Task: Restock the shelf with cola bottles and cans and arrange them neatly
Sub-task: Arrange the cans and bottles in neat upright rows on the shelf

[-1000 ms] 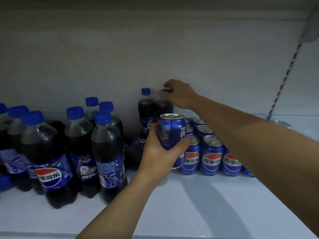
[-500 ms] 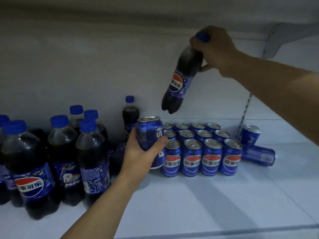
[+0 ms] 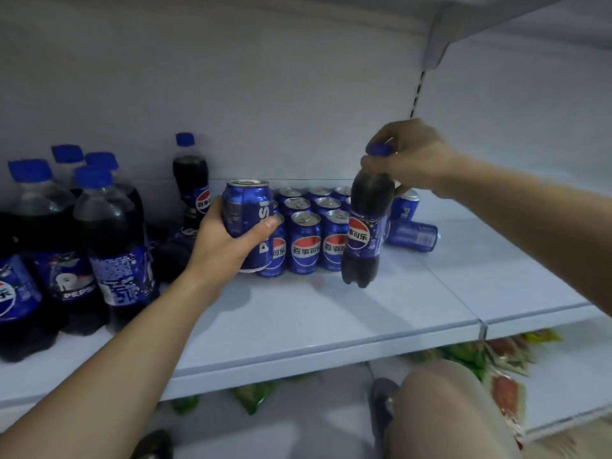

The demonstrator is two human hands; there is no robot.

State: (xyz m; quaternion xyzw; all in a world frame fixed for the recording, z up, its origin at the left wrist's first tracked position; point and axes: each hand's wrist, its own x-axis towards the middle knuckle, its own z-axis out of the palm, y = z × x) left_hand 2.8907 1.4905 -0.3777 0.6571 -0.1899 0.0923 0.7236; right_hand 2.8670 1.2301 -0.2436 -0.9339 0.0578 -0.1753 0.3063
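The pale shelf [image 3: 331, 326] runs across the whole view, with a slotted upright [image 3: 418, 91] on the back wall at the right. At the far left stands a cluster of large cola bottles [image 3: 109, 233], dark, blue-capped and blue-labelled, packed close together. Right of the shelf's middle is a block of blue cans [image 3: 306, 241] in tight rows, upright, their red, white and blue logos facing forward.

The right hand [image 3: 407, 157] grips a small cola bottle [image 3: 366, 226] by its blue cap, fingers curled over the top. The bottle hangs slightly tilted in front of the block's right end and hides part of the front row. Its base is low over the shelf; whether it touches cannot be told.

The left hand [image 3: 225, 246] holds a can [image 3: 246, 220] upright at the block's left front corner, fingers wrapped behind it and thumb pressed across the front. This can covers most of the nearest front-row can.

Another small bottle [image 3: 192, 180] stands against the back wall, between the large bottles and the cans. Behind the held bottle, one can [image 3: 412, 235] lies on its side, just right of the block, and an upright can [image 3: 405, 207] stands just behind it.

Below the shelf edge are blurred snack packets [image 3: 463, 356] and the person's knee [image 3: 447, 409].
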